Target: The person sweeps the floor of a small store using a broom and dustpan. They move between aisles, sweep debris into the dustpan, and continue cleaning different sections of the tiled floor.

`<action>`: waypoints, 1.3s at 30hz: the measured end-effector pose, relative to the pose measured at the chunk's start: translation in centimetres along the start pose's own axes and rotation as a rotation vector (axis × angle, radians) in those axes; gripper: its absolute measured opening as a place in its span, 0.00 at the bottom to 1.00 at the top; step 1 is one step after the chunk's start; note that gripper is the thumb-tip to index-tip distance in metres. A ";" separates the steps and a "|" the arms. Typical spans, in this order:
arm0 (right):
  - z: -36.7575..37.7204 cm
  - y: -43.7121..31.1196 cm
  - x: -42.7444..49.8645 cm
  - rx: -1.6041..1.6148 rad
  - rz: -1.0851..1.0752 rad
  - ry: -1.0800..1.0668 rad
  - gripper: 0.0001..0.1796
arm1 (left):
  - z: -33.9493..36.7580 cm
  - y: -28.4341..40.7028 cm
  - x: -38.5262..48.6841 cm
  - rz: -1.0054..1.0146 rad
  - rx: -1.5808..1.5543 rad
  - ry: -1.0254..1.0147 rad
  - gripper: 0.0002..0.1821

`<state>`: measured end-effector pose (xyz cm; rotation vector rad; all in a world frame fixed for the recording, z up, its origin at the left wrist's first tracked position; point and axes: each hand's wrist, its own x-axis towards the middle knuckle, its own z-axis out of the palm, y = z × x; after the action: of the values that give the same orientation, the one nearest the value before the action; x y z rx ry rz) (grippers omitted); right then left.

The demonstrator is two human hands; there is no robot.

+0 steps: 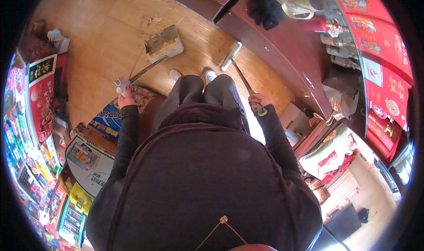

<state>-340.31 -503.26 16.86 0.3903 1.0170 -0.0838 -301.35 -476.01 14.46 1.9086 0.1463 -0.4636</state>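
Observation:
My left hand grips the top of a long-handled dustpan, near a grey and white fitting on its pole. The pan sits on the floor ahead of my feet, its hollow side facing away, with a row of yellow comb teeth across it. In my right hand is the upper end of a dark pole with a pale green grip. That pole leads down to a narrow pale head on the floor, apparently a broom; its underside is hidden. The pan and the pale head are apart.
Wood-look flooring spreads ahead, with a small pale patch beyond the pan. A dark red counter runs along the right, bearing bottles and red boxes. Cartons and packed shelves stand at the left.

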 end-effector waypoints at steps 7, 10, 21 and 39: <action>0.6 -4.9 12.4 -0.593 -0.218 0.201 0.08 | -2.5 -0.7 -0.1 0.072 0.100 0.031 0.11; 1.9 -5.8 23.3 -1.075 -0.170 0.020 0.10 | -3.5 -1.2 0.1 -0.020 -0.027 0.018 0.12; 15.5 8.3 23.5 -1.616 -0.393 -0.016 0.10 | -7.1 -2.3 1.8 -0.200 -0.066 0.121 0.14; 12.9 4.9 24.0 -1.265 0.106 -0.158 0.12 | -10.7 -7.0 5.5 -0.104 0.104 0.233 0.16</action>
<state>-315.95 -500.63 4.01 -0.7089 0.7192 0.5973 -295.91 -464.21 9.64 2.0612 0.3821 -0.3213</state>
